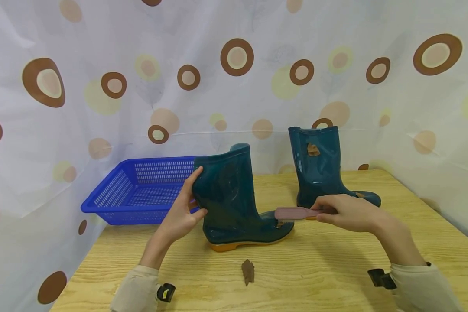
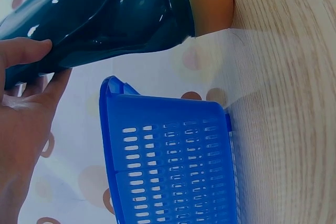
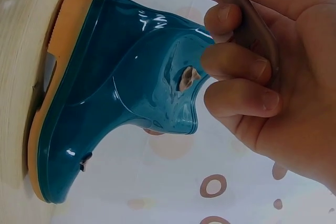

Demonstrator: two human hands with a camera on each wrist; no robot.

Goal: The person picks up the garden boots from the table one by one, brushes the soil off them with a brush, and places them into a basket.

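Observation:
A dark teal rubber boot (image 1: pixel 230 199) with an orange sole stands on the table in the head view, toe to the right. My left hand (image 1: pixel 182 214) grips the back of its shaft, thumb on the near side and fingers behind. My right hand (image 1: pixel 347 212) holds a pink brush (image 1: pixel 292 213) by the handle. The bristles meet a brown patch (image 1: pixel 279 224) on the boot's toe. In the right wrist view, fingers curl round the brush handle (image 3: pixel 262 35); the brush head is out of that view.
Behind my right hand stands a second teal boot (image 1: pixel 316 169), with brown patches on its shaft and toe. A blue perforated basket (image 1: pixel 140 210) sits at the left behind the first boot. One brown piece (image 1: pixel 248 272) lies on the wooden table (image 1: pixel 296 286) near me. A dotted curtain (image 1: pixel 203 108) hangs behind.

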